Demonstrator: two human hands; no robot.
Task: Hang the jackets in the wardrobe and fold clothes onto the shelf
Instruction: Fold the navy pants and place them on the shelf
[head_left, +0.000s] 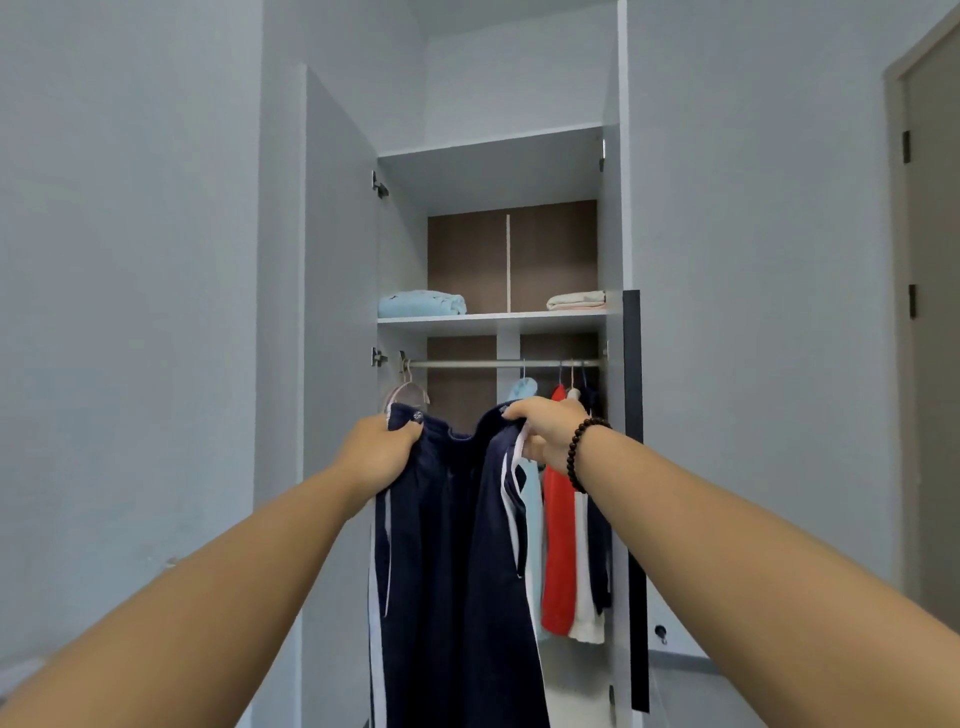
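Left hand (382, 449), right hand (548, 434) each grip navy garment (457, 545) below rail (498, 364) | probably trousers | risk: uneven grip, fabric slips, fold skews.

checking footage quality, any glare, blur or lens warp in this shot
Head view: soft, even light with no glare; wide-angle warp bows the forearms and tilts the door frame; the left hand, right hand and navy garment look slightly soft.
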